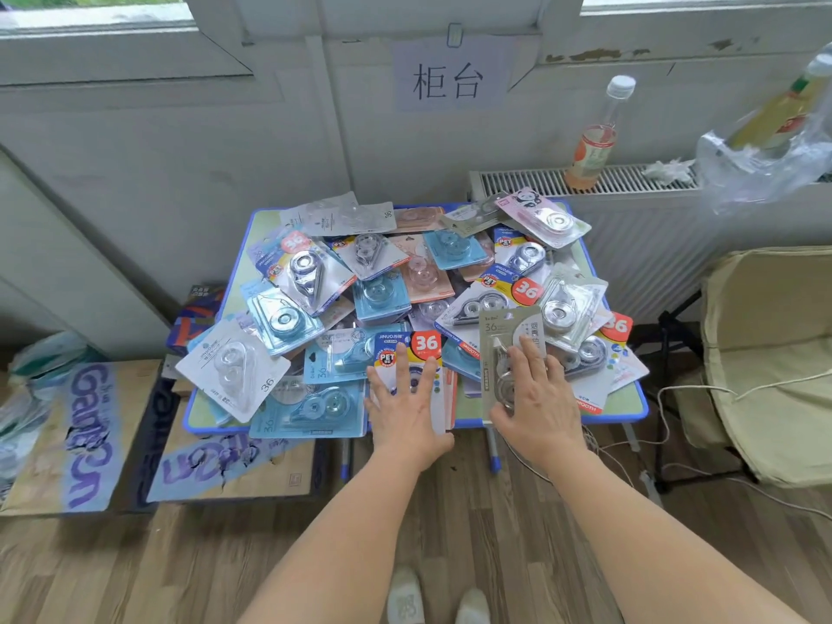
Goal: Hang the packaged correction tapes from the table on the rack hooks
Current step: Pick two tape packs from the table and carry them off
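Note:
A small blue-rimmed table [639, 409] carries a loose pile of several packaged correction tapes [378, 290] in blue, pink, grey and white cards. My left hand [403, 412] lies palm down, fingers straight and spread, on a package with a red "36" label [407, 349] at the front edge. My right hand [538, 407] rests the same way on a grey-carded package [499, 328] just to the right; its thumb lies by the card's lower edge. No rack or hooks are in view.
Flattened cardboard boxes [90, 434] lie left of the table. A radiator [630, 182] behind it holds a bottle [594, 137] and a plastic bag [761, 159]. A beige cushioned seat [774, 353] and floor cables [675, 470] sit to the right.

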Available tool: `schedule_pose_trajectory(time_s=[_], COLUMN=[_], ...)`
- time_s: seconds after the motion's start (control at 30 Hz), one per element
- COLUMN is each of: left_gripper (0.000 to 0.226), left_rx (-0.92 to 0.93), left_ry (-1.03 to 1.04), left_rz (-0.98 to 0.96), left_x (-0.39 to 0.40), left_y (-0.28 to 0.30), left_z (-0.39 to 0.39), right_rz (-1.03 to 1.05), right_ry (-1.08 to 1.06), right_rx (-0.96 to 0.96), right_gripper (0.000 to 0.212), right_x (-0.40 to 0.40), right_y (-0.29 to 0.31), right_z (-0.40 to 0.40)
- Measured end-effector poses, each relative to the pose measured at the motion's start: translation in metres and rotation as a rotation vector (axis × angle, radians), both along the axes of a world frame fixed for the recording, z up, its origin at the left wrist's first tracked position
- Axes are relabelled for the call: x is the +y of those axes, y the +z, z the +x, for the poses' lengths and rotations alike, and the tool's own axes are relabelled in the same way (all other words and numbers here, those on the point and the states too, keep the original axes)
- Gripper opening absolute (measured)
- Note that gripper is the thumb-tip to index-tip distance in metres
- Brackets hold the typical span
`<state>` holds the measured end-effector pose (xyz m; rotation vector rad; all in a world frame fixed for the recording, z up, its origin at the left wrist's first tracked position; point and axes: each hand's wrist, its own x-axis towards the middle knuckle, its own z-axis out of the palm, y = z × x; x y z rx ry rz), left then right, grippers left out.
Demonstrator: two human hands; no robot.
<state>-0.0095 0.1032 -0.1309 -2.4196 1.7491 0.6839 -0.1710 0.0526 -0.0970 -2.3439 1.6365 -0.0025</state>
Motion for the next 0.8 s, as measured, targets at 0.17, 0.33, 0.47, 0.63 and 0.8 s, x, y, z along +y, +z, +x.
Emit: schedule_pose_trajectory(time_s=[0.17, 0.33, 0.47, 0.63, 0.8], left_gripper=[0.097, 0.096, 0.094, 0.097, 0.095], left_rx=[0.009, -0.003, -0.047, -0.062, -0.055], left_ry=[0.034, 0.054, 0.041, -0.014, -0.146], left_rz=[-0.05, -0.08, -0.104, -0.103, -0.137], left_x=[0.001, -0.003, -0.007, -0.014, -0.027], left_y=[0.002, 0.012, 0.025, 0.042, 0.054], left_z=[0.003, 0.001, -0.007, -0.023, -0.036], right_rz=[0.02, 0.038, 0.06, 0.023, -0.019], right_ry=[-0.002, -0.004, -0.035, -0.079, -0.181], right_rx=[-0.021, -0.027, -0.069, -0.071, -0.086], right_gripper=[0.077, 0.077, 0.08, 0.081, 0.078], right_x=[-0.002, -0.002, -0.004, -0.005, 0.004], right_y=[-0.003, 0.002, 0.007, 0.022, 0.039], right_z=[0.0, -0.001, -0.005, -0.018, -0.038])
